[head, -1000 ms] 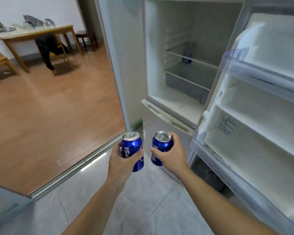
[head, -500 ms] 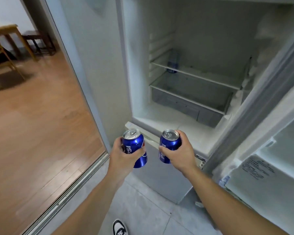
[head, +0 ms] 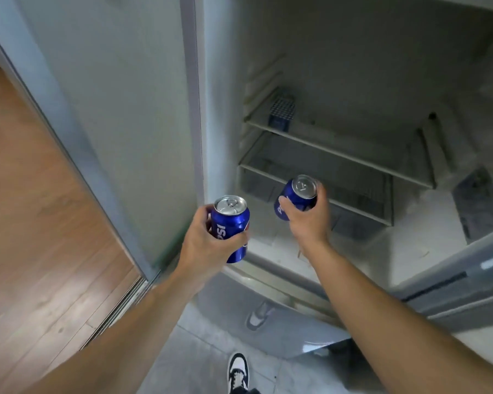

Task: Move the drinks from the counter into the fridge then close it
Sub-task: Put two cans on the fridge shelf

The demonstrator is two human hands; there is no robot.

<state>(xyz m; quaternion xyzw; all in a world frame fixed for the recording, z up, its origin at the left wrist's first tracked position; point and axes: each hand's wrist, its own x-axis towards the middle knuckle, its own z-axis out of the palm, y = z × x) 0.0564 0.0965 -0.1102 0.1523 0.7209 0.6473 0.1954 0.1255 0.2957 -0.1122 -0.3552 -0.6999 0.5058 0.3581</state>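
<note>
Reaching ahead of its partner, the right hand has carried its can past the fridge's front edge and tipped it, top toward the camera — half a second ago both cans were level and side by side, short of the opening. The fingers are curled round the can's lower body, thumb on the near side, so the grip is full. The left hand holds the other can upright just outside the opening, near the left wall, fingers wrapped round its back. The view has also closed in: the shelves now fill the middle of the picture and the door shows only at the lower right edge, swung wide. The right can hangs in front of the lower shelf, not yet set down; a small dark thing stands at the back of the upper shelf, too blurred to name. By my reading the placing has begun with the right can, the left can will follow, and the door remains to be closed. Whether more drinks wait elsewhere cannot be told.
</note>
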